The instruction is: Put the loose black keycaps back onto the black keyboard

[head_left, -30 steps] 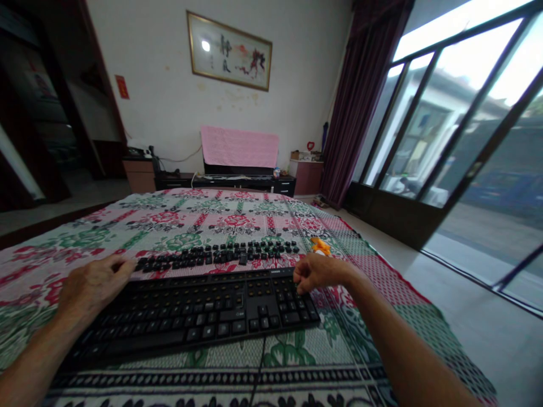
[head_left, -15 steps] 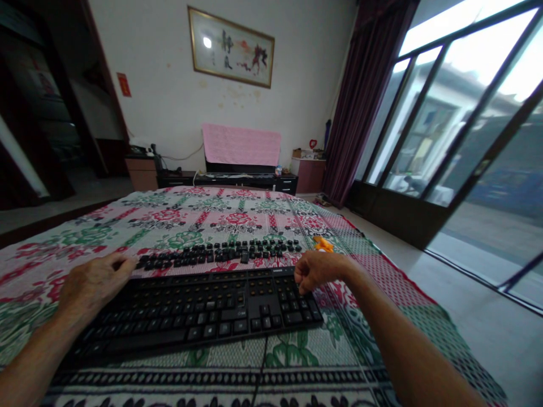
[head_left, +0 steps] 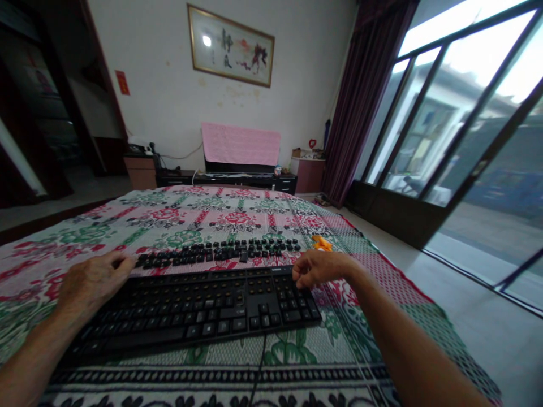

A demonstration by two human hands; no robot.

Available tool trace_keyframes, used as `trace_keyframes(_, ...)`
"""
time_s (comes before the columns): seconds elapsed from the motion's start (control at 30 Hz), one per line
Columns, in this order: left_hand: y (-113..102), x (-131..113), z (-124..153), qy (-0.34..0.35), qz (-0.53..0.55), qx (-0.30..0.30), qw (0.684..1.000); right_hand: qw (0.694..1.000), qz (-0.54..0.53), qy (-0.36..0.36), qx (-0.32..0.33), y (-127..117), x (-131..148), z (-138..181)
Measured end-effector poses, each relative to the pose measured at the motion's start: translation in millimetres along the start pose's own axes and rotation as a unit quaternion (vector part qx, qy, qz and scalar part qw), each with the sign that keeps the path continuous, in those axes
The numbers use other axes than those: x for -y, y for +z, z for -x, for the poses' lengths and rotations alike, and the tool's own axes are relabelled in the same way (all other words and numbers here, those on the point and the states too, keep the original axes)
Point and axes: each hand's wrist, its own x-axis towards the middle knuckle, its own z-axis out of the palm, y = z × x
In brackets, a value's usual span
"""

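A black computer keyboard [head_left: 178,339] lies on the patterned cloth, several of its upper-row keycaps off and the sockets bare. My left hand [head_left: 95,280] is curled over the keyboard's far left corner, thumb and fingers bent round the edge. Over the number pad at the far right end, my right hand [head_left: 316,268] has its fingers pinched together, pointing down. Whatever sits between those fingertips is hidden. Behind the keyboard, loose black keycaps [head_left: 244,256] are spread in uneven rows. An orange object [head_left: 321,243] stands just beyond my right hand.
The patterned cloth [head_left: 237,217] covers the wide table. Farther back, a low black cabinet [head_left: 254,182] stands by the wall, with a pink cloth [head_left: 241,144] draped over a screen-like shape. A dark-framed glass door [head_left: 445,113] is at the right.
My right hand has shifted slightly left over the number pad, its fingers still pinched. My left hand and the loose keycaps look the same.
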Motion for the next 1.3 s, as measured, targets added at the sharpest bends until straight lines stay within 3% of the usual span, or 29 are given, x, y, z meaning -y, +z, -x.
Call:
trace_keyframes(0.27,3,2,-2,0.027,-0.016,-0.02,0.999,0.999,-0.043,0.007,-0.006,3,-8,-6)
trace_keyframes(0.67,6,2,-5,-0.001,-0.019,0.001,1.0,0.993,-0.108,0.054,0.022,0,-2,-10)
trace_keyframes(0.93,11,4,-6,0.01,-0.027,-0.004,1.0,0.995,-0.038,0.079,0.039,-4,7,-15)
trace_keyframes(1.07,13,6,-7,0.016,-0.03,-0.005,0.999,0.997,-0.01,0.059,0.037,-2,8,-14)
trace_keyframes(1.3,5,3,-6,0.062,0.003,-0.012,0.998,0.994,0.092,-0.022,-0.054,10,5,-3)
